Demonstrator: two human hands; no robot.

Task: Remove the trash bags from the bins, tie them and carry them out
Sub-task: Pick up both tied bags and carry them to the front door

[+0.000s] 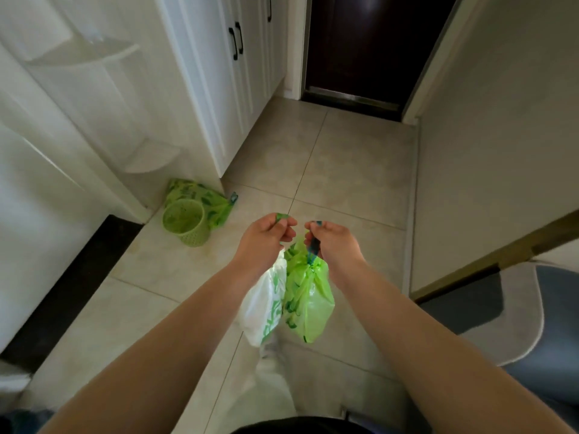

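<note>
I hold two small trash bags in front of me above the tiled floor. My left hand [266,238] pinches a green strip at the top of the white bag with green print [263,305]. My right hand [332,242] grips the dark blue drawstring of the green bag [308,299], which hangs gathered at its neck. The two bags hang side by side and touch. A small green perforated bin [186,222] stands on the floor to the left, with another green printed bag [200,195] lying behind it against the cabinet.
White cabinets with black handles [236,40] line the left side. A dark door [366,48] stands ahead at the end of the tiled floor [338,158]. A wall is on the right, with a grey mat [517,314] at its foot.
</note>
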